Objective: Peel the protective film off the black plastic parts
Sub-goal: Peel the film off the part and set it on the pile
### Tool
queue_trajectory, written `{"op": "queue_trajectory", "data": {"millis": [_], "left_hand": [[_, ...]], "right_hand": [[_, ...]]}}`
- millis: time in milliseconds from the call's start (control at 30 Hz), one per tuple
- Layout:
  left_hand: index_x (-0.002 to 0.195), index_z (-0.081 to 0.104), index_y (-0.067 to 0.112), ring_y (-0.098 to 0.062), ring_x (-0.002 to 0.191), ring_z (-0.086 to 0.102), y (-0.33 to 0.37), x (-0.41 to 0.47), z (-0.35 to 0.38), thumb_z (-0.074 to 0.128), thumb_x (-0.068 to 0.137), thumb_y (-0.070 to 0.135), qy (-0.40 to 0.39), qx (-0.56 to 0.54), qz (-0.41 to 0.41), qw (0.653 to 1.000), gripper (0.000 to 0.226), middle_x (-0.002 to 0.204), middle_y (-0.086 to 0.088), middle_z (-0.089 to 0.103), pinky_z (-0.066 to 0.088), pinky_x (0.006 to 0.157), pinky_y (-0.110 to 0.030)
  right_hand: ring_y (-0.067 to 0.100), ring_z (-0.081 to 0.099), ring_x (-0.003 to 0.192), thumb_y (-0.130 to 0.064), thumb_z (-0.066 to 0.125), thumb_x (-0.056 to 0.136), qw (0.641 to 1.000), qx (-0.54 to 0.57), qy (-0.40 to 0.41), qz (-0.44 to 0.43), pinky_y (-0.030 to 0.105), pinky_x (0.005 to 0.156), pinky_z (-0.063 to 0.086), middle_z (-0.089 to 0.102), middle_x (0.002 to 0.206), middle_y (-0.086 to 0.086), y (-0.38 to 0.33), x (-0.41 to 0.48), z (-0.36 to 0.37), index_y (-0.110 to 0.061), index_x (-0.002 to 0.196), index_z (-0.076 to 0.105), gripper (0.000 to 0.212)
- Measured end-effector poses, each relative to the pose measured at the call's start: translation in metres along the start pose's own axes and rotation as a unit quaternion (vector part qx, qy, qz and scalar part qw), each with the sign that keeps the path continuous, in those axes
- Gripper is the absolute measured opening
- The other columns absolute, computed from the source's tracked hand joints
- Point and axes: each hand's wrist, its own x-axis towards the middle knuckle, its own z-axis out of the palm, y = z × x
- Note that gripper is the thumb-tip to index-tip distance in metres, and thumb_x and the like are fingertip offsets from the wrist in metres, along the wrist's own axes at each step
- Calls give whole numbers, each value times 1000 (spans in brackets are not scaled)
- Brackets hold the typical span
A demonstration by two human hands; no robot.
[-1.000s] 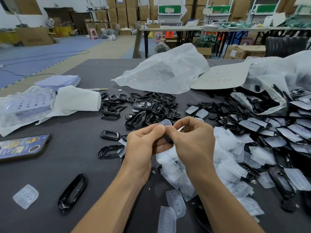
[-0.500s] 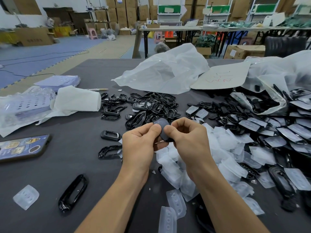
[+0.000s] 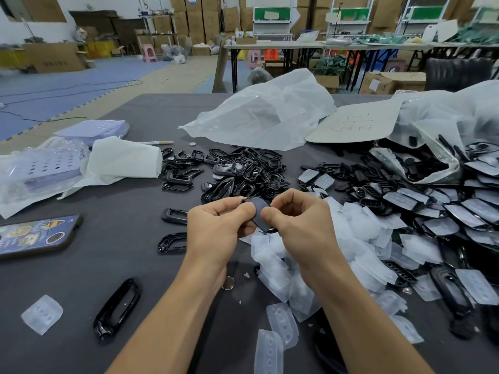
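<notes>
Far left of the black plastic part [image 3: 259, 211] I see a phone [image 3: 35, 234], and nearer, lower left of it, a bare black frame [image 3: 117, 307] on the table [image 3: 108, 211]. My left hand [image 3: 218, 225] pinches the part's left edge, holding it above the table. My right hand [image 3: 299, 222] pinches its right edge. Right of the part lie heaped peeled film [image 3: 337, 252], then film-covered parts [image 3: 445, 211].
</notes>
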Motion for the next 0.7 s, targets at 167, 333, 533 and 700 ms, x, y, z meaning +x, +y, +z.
{"op": "queue_trajectory", "data": {"millis": [167,333,533,700], "left_hand": [[70,82,12,-17,55,59,0,0,1,76,85,-3,11,-16,0,1000,22,68,-12,72,55,55,-22],[83,83,9,-19,63,65,3,-1,-3,69,88,-3,-33,5,-3,999,19,76,-14,77,58,61,-23],[91,80,3,-21,64,71,3,6,-11,72,87,-2,-47,71,-1,996,10,77,-17,77,58,61,-27],[97,77,-3,-18,61,71,2,7,-13,74,88,-1,-53,63,-21,996,10,79,-20,77,57,58,-23]], "right_hand": [[10,55,54,-10,72,77,998,28,-56,6,24,54,47,69,66,-3,-4,-3,3,-27,72,75,18],[4,58,53,4,72,82,999,27,-37,-7,17,53,46,70,64,-2,-5,-2,1,-19,72,76,26],[3,59,56,4,73,81,999,10,-48,-11,15,54,45,72,66,-2,-5,-2,-2,-20,75,78,24],[4,59,59,-2,74,80,999,18,-41,0,18,56,45,73,68,-4,-5,-2,-1,-26,77,79,25]]}}
